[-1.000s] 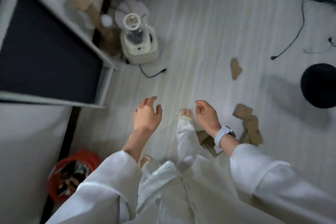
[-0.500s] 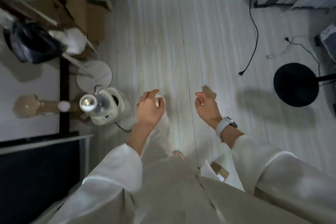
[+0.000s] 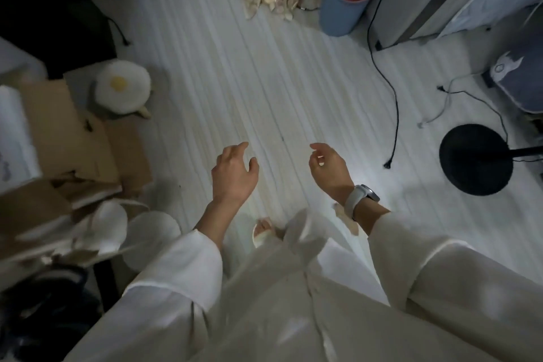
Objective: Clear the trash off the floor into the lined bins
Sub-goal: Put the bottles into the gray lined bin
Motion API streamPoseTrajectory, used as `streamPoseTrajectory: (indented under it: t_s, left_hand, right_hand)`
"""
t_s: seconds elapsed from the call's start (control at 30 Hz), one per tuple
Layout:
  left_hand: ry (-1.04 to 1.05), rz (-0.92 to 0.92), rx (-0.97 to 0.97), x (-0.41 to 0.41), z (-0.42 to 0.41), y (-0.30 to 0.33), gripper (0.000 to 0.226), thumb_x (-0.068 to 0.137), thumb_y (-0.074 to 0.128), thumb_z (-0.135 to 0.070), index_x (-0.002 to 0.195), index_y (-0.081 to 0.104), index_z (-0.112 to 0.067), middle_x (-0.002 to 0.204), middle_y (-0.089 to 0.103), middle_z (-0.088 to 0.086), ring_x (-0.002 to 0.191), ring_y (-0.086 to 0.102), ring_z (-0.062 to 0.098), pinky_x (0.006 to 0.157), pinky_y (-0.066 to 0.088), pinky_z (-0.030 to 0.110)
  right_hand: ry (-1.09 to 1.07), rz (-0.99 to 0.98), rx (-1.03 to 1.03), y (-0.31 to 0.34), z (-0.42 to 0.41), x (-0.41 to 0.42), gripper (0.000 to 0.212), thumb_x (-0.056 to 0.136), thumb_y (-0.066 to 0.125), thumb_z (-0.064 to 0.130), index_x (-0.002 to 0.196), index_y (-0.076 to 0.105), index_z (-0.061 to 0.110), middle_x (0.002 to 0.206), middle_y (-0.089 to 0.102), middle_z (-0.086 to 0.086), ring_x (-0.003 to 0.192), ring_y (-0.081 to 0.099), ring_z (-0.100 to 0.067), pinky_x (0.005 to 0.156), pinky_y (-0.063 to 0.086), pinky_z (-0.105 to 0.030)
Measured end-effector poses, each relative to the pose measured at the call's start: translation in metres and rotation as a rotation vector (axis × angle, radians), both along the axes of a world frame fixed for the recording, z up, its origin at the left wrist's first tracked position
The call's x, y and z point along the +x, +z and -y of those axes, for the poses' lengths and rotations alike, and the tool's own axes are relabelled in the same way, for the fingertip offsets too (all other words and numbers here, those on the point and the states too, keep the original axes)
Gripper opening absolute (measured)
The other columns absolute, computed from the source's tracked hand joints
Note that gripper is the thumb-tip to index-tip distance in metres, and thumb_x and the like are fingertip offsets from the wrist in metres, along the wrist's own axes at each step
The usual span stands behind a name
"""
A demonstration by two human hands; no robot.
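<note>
ahead, the blue bin [image 3: 340, 13] stands upright, red-lined mouth up; both hands [image 3: 235, 175] loosely spread, empty.

- We have one view only, from a wide-angle camera worn on our head.
- It looks steeply down and forward, over our sleeves to the floor [image 3: 264, 73].
- Our left hand [image 3: 233, 175] and right hand [image 3: 330, 172] sit nearest, low in the middle.
- The bin [image 3: 342, 13] lies far off at the top edge; straight lines bow towards the borders.
</note>
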State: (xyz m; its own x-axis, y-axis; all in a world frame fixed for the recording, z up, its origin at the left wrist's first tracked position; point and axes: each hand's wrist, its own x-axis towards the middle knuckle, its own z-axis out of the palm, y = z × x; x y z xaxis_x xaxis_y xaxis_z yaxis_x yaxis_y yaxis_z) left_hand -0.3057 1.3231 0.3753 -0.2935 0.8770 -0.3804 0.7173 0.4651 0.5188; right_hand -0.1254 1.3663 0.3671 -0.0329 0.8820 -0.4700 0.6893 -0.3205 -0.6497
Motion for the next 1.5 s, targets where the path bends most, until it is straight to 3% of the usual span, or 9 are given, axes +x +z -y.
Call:
streamPoseTrajectory:
  t_s: [0.33, 0.6, 0.73, 0.9, 1.07, 1.2, 1.3, 1.4, 1.5]
  left_hand:
    - [-0.129, 0.052, -0.015, -0.005, -0.271, -0.013, 0.044, 0.094, 0.045, -0.026, 0.136, 0.041, -0.014, 0.141, 0.041, 0.010, 0.129, 0.038, 0.027, 0.106, 0.034, 0.042]
    - [-0.152, 0.110, 0.044, -0.001, -0.503, 0.004, 0.042, 0.094, 0.045, -0.022, 0.134, 0.044, -0.011, 0.138, 0.044, 0.013, 0.127, 0.042, 0.028, 0.106, 0.035, 0.042]
    - [-0.164, 0.140, 0.041, -0.002, -0.591, 0.006, 0.041, 0.094, 0.045, -0.021, 0.134, 0.044, -0.012, 0.137, 0.044, 0.013, 0.127, 0.042, 0.027, 0.105, 0.036, 0.039]
    - [-0.153, 0.158, 0.035, -0.020, -0.717, -0.006, 0.040, 0.093, 0.046, -0.021, 0.133, 0.045, -0.013, 0.135, 0.046, 0.012, 0.123, 0.045, 0.026, 0.102, 0.038, 0.038]
    - [-0.075, 0.190, 0.058, -0.058, -0.854, -0.021, 0.040, 0.094, 0.047, -0.022, 0.133, 0.045, -0.013, 0.133, 0.047, 0.011, 0.120, 0.048, 0.025, 0.096, 0.036, 0.027]
    - [0.017, 0.208, 0.088, -0.091, -0.957, -0.030, 0.042, 0.093, 0.049, -0.021, 0.132, 0.045, -0.010, 0.133, 0.049, 0.012, 0.119, 0.049, 0.024, 0.097, 0.035, 0.025]
    - [0.067, 0.262, 0.109, -0.101, -1.024, -0.029, 0.045, 0.092, 0.051, -0.023, 0.134, 0.041, -0.011, 0.132, 0.049, 0.009, 0.119, 0.048, 0.022, 0.099, 0.037, 0.029]
    - [0.117, 0.343, 0.137, -0.104, -1.082, -0.030, 0.051, 0.091, 0.053, -0.025, 0.137, 0.035, -0.015, 0.134, 0.045, 0.007, 0.120, 0.047, 0.022, 0.102, 0.040, 0.037]
    - [0.106, 0.334, 0.144, -0.100, -1.131, -0.040, 0.064, 0.088, 0.059, -0.026, 0.142, 0.026, -0.015, 0.143, 0.033, 0.009, 0.127, 0.041, 0.024, 0.106, 0.036, 0.040]
  right_hand:
    - [-0.198, 0.002, -0.090, -0.025, -0.236, 0.003, 0.035, 0.091, 0.041, 0.016, 0.125, 0.050, 0.011, 0.121, 0.057, -0.017, 0.102, 0.057, -0.033, 0.092, 0.047, -0.044]
    - [-0.246, -0.013, -0.035, -0.005, -0.459, 0.001, 0.035, 0.091, 0.041, 0.012, 0.124, 0.051, 0.008, 0.116, 0.059, -0.022, 0.085, 0.048, -0.019, 0.090, 0.047, -0.043]
    - [-0.269, -0.006, -0.041, 0.003, -0.546, -0.003, 0.035, 0.092, 0.039, 0.012, 0.125, 0.050, 0.009, 0.118, 0.058, -0.020, 0.099, 0.057, -0.033, 0.088, 0.047, -0.039]
    - [-0.281, 0.033, 0.010, -0.003, -0.672, -0.019, 0.032, 0.092, 0.041, 0.009, 0.122, 0.052, 0.005, 0.112, 0.062, -0.023, 0.105, 0.057, -0.037, 0.085, 0.041, -0.034]
    - [-0.222, 0.035, -0.003, -0.020, -0.809, -0.056, 0.033, 0.092, 0.044, 0.008, 0.125, 0.051, 0.004, 0.124, 0.058, -0.019, 0.116, 0.052, -0.034, 0.095, 0.036, -0.032]
    - [-0.244, -0.030, -0.015, -0.030, -0.919, -0.088, 0.031, 0.093, 0.042, 0.013, 0.122, 0.052, 0.006, 0.108, 0.063, -0.019, 0.102, 0.058, -0.033, 0.092, 0.045, -0.039]
    - [-0.270, -0.098, 0.011, -0.026, -0.990, -0.105, 0.036, 0.093, 0.040, 0.012, 0.128, 0.048, 0.008, 0.093, 0.058, -0.011, 0.085, 0.055, -0.024, 0.082, 0.044, -0.032]
    - [-0.259, -0.147, 0.030, -0.021, -1.058, -0.117, 0.041, 0.094, 0.044, 0.018, 0.134, 0.039, 0.011, 0.121, 0.055, -0.011, 0.107, 0.055, -0.024, 0.084, 0.040, -0.029]
    - [-0.229, -0.196, 0.095, -0.026, -1.122, -0.129, 0.060, 0.091, 0.054, 0.025, 0.142, 0.025, 0.012, 0.144, 0.036, -0.009, 0.131, 0.037, -0.023, 0.104, 0.035, -0.035]
